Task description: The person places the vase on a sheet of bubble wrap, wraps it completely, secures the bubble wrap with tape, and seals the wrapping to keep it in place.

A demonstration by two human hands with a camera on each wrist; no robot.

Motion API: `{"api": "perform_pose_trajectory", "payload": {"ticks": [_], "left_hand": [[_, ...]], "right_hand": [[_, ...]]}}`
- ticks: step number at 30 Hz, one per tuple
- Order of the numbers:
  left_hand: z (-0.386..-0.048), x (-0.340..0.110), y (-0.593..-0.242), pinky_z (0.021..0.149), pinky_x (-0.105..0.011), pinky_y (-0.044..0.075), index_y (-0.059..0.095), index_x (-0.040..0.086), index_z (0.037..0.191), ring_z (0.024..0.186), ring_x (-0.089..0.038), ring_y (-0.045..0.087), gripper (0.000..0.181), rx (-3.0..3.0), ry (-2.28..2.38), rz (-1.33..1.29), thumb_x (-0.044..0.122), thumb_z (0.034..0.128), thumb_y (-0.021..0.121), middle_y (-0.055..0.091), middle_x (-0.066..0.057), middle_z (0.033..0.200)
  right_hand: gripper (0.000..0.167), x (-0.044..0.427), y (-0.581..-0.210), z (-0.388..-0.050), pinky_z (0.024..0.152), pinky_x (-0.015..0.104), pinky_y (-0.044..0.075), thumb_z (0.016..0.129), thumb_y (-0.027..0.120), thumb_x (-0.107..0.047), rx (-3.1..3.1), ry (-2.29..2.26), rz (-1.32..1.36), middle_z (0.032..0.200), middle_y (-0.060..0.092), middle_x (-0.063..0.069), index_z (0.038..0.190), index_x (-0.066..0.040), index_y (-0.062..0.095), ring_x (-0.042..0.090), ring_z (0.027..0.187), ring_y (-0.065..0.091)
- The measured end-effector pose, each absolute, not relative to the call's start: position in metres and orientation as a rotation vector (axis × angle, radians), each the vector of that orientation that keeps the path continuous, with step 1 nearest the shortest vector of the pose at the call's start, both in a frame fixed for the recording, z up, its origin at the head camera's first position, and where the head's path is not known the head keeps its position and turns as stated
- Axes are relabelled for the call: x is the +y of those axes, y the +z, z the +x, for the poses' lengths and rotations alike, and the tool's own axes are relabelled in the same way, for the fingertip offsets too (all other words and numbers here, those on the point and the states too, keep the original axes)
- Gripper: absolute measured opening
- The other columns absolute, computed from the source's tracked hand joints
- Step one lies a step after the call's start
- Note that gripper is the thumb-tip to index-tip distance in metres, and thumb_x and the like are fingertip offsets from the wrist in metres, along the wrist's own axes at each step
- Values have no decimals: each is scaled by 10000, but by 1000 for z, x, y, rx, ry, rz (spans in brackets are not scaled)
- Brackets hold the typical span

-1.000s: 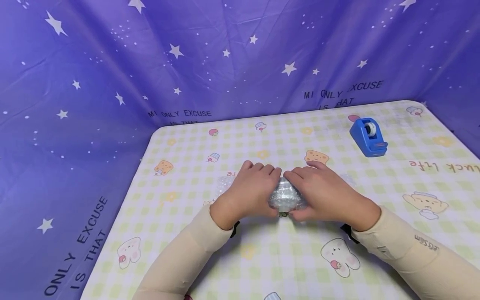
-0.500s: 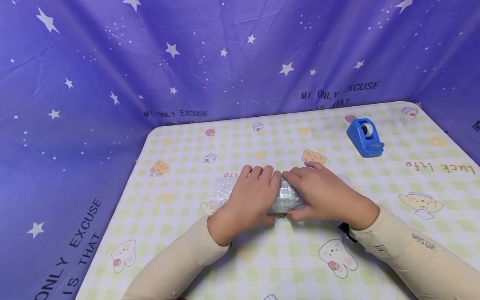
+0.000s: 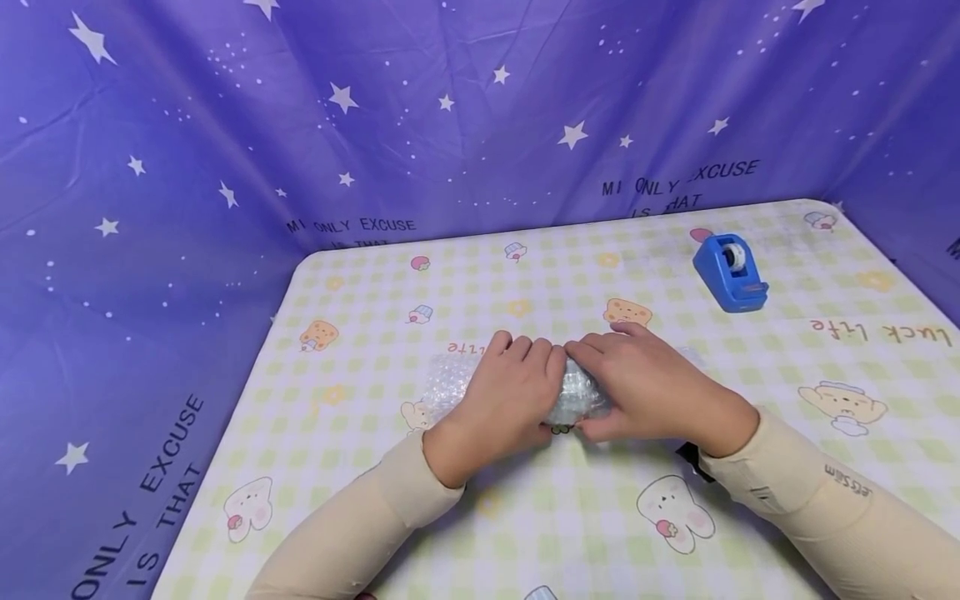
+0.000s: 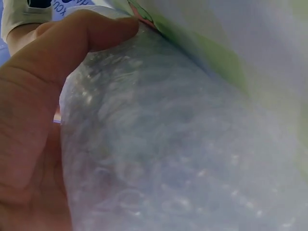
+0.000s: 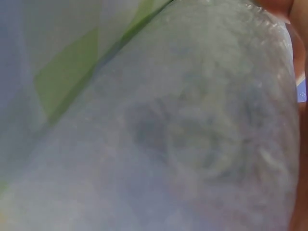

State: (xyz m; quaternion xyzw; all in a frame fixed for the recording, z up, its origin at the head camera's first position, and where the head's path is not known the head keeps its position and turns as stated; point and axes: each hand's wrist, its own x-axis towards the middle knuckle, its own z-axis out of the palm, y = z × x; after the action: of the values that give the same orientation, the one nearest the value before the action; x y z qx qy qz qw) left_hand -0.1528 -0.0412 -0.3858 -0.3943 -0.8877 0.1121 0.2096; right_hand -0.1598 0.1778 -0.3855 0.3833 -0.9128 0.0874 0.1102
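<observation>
A bundle of clear bubble wrap [image 3: 576, 393] lies crosswise on the table in the head view. The left hand [image 3: 510, 392] grips its left part from above, fingers bent over the far side and thumb at the near side. Close beside it, the right hand [image 3: 641, 387] holds the right part in the same manner. A flat end of the wrap sticks out past the left hand. In the left wrist view the thumb presses on the bubble wrap [image 4: 159, 130]. Blurred darker shapes show through the bubble wrap [image 5: 207, 139] in the right wrist view; what they are, I cannot tell.
A blue tape dispenser [image 3: 731, 275] with a roll of tape stands at the back right of the table. Checked, cartoon-printed cloth covers the table [image 3: 360, 433]. Behind it hangs a purple curtain [image 3: 450, 150] with white stars.
The left hand has shifted slightly on the bubble wrap, and more of the wrap's left end shows. The right hand keeps its hold. The head view has moved a little.
</observation>
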Motion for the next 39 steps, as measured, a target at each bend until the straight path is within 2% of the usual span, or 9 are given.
{"api": "perform_pose_trajectory", "payload": {"ticks": [6, 12, 16, 27, 39], "left_hand": [[-156, -43, -386, 795, -366, 384, 569, 112, 1203, 824, -199, 580, 849, -2479, 279, -1127, 618, 580, 847, 592, 22, 976], [-160, -44, -383, 797, -365, 382, 582, 92, 1199, 817, -198, 583, 833, -2506, 267, -1148, 619, 601, 822, 605, 18, 979], [-163, -44, -382, 797, -362, 373, 584, 98, 1189, 812, -192, 577, 803, -2550, 245, -1156, 617, 615, 798, 608, 22, 983], [-174, -43, -378, 737, -357, 358, 617, 112, 1146, 746, -177, 582, 798, -2578, 184, -1195, 658, 593, 798, 622, 35, 939], [-189, -46, -376, 769, -361, 356, 610, 144, 1145, 779, -143, 616, 772, -2702, 113, -1249, 719, 652, 761, 631, 58, 952]], "right_hand": [[874, 178, -382, -159, 1077, 629, 407, 633, 833, -593, -2735, 240, 1082, 1106, 729, 15, 1311, -80, 634, 231, 1030, 699], [1015, 178, -381, -158, 1108, 629, 374, 652, 834, -599, -2777, 226, 1069, 1210, 715, 42, 1441, -27, 548, 280, 1110, 685], [1070, 179, -381, -158, 1118, 625, 363, 641, 853, -610, -2776, 222, 1072, 1264, 697, 56, 1470, -20, 521, 303, 1168, 662], [1057, 181, -380, -159, 1098, 589, 378, 632, 868, -602, -2741, 235, 1079, 1295, 682, 57, 1461, -37, 534, 307, 1198, 638], [1064, 179, -379, -158, 1095, 600, 381, 640, 878, -575, -2694, 233, 1075, 1335, 657, 88, 1467, -15, 513, 333, 1217, 624]]}}
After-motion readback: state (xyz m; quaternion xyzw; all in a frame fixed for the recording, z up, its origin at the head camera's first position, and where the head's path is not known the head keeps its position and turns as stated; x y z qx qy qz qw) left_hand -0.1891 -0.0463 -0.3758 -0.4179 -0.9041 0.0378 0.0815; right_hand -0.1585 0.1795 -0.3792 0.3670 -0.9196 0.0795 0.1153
